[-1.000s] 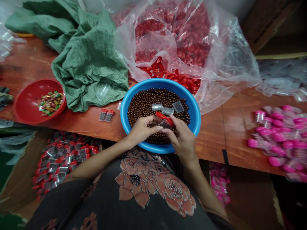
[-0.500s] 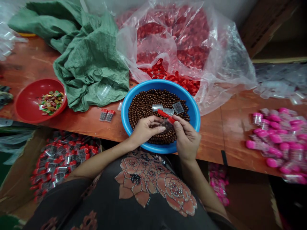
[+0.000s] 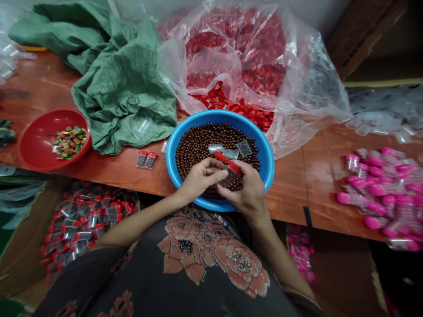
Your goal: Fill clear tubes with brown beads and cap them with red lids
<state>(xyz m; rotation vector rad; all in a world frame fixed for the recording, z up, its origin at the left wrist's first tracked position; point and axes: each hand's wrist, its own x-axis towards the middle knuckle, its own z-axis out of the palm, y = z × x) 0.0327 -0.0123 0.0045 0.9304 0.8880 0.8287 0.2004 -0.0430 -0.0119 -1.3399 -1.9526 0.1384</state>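
Observation:
Over the blue basin, both hands hold a small clear container with a red cap at its upper right end. My left hand pinches its left side between thumb and fingers. Curled around the right side, my right hand has its fingers by the cap. A second red piece sticks up by my left fingertips; I cannot tell what it is attached to. Small brown balls fill the basin, and clear containers lie on them.
Two red-capped containers stand left of the basin, near a red bowl of wrapped sweets. Behind are a green sack and a plastic bag of red caps. Pink-capped containers lie right; a box of red-capped containers sits below left.
My right hand has shifted from pinching the red cap at its edge to wrapping lower around the container's right side. My left hand keeps its hold.

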